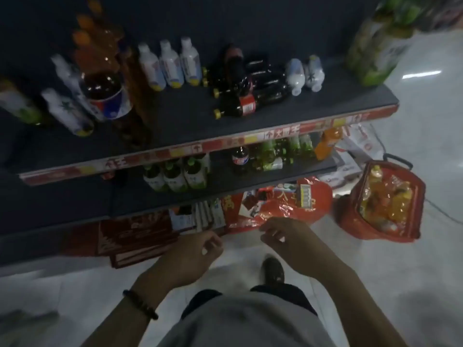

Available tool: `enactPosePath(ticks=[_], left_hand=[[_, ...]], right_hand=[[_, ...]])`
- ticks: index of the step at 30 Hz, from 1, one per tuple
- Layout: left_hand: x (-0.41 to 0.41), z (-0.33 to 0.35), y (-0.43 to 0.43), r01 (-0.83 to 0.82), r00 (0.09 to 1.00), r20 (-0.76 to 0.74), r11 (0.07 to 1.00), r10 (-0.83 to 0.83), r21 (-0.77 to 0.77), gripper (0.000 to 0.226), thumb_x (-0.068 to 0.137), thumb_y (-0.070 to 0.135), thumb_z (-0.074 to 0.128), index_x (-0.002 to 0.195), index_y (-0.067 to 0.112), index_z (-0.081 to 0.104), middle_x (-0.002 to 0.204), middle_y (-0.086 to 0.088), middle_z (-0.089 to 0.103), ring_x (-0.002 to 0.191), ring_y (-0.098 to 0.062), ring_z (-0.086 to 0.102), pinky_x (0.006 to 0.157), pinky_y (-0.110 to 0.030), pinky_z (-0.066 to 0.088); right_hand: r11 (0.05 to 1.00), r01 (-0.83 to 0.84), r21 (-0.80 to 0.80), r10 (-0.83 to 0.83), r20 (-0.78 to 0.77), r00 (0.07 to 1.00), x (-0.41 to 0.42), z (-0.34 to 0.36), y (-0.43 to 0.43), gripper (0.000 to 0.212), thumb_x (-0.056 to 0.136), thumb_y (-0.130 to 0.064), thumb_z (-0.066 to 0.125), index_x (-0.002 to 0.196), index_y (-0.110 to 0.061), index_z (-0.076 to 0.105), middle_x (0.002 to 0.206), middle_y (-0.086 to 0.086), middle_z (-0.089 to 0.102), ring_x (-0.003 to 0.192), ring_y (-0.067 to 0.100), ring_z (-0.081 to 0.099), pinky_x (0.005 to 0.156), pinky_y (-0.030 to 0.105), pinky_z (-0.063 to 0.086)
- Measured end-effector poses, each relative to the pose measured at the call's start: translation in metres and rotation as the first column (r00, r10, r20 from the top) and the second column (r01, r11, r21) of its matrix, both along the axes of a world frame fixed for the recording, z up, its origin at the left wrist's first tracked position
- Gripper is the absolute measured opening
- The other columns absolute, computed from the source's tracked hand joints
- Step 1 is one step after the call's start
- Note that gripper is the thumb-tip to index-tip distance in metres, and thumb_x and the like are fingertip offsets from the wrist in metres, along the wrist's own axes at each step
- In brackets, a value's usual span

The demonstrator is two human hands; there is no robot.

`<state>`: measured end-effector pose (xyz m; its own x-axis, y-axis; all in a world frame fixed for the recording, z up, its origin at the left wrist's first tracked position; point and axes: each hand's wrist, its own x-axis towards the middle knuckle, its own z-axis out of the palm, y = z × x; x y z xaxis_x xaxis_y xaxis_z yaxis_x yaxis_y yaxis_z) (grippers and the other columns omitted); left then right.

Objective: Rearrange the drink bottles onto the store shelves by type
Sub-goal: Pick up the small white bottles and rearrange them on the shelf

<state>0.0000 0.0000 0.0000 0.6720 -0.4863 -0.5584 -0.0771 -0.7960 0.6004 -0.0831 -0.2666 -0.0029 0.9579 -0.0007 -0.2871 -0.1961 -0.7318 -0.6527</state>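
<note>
Drink bottles, top shelf: dark bottles (245,96) lie on their sides at 12 o'clock. Three white bottles (170,65) stand in a row just beside them toward 11. Orange bottles (100,38) and a large cola bottle (107,96) crowd together at 10 o'clock.
Drink bottles, middle shelf: green-capped bottles (175,176) stand grouped near the centre. A lone orange bottle (328,142) sits at the 2 o'clock end.
Drink bottles, unshelved: a red basket (350,221) stands on the floor at 4 o'clock, filled with orange and yellow bottles (385,196).
Left hand (193,256): at 6 o'clock, in front of the lowest shelf, fingers loosely curled and holding nothing.
Right hand (285,236): just beside the left, toward 5 o'clock, fingers loosely curled and holding nothing.
Step in hand: probably between bottles, as both hands are empty and types are still mixed on the top shelf (175,116).
Next move: likely a reach to 4 o'clock for a basket bottle, which belongs with its own kind. Or else the fallen dark bottles need standing up.
Writing: the red price strip (225,144) carries white characters too blurred to read. The cola label shows red, white and blue bands, but no name can be read. The red bag (280,209) has large characters, also unreadable.
</note>
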Motion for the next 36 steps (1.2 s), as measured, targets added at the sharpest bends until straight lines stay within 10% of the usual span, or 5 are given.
enactPosePath(ticks=[14,27,36], left_hand=[[0.121,0.053,-0.212,-0.066,0.996,0.049,0.990,0.072,-0.121,0.015,0.103,0.049,0.060,0.116,0.043,0.065,0.106,0.024,0.067,0.094,0.005,0.063,0.082,-0.023,0.055],[0.263,0.055,-0.299,-0.076,0.987,0.107,0.929,0.123,-0.361,0.011,0.099,0.037,0.070,0.110,0.036,0.069,0.102,0.017,0.071,0.095,0.000,0.068,0.091,-0.034,0.060],[0.278,0.055,-0.345,-0.188,0.976,0.034,0.910,0.215,-0.370,0.005,0.099,0.037,0.069,0.102,0.040,0.070,0.095,0.014,0.073,0.094,-0.007,0.070,0.091,-0.038,0.061]], right_hand=[[0.988,-0.110,-0.107,0.111,0.004,0.994,0.174,0.043,-0.192,0.015,0.104,-0.035,0.066,0.118,-0.031,0.070,0.111,-0.014,0.073,0.097,0.002,0.070,0.087,0.030,0.063],[0.907,0.296,-0.301,-0.272,0.119,0.955,0.297,0.055,-0.267,0.033,0.088,-0.049,0.066,0.114,-0.028,0.071,0.111,-0.002,0.070,0.100,0.025,0.073,0.080,0.040,0.059],[0.827,0.541,-0.154,-0.524,0.138,0.840,0.353,0.020,-0.284,0.052,0.095,-0.056,0.067,0.113,-0.020,0.034,0.112,0.017,0.070,0.099,0.044,0.071,0.078,0.048,0.056]])
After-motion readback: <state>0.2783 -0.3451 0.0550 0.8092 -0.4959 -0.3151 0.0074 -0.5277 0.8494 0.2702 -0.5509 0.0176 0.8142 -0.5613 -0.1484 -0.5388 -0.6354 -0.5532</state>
